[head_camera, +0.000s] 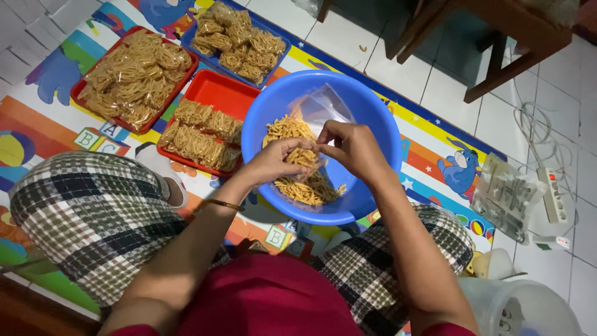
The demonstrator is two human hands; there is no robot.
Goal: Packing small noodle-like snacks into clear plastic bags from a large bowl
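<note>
Over the round blue plastic basin [379, 124], left hand [277, 160] is cupped around a clump of fried yellow noodle sticks [303, 157], right hand [352, 148] pinching the clear plastic bag [318, 107] beside it.

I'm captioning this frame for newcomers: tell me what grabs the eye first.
The bright blue basin at centre, where the left hand and right hand work fried noodle snacks into a clear plastic bag. Up left, two red trays and a blue tray hold packed snacks on a colourful cartoon mat.
</note>
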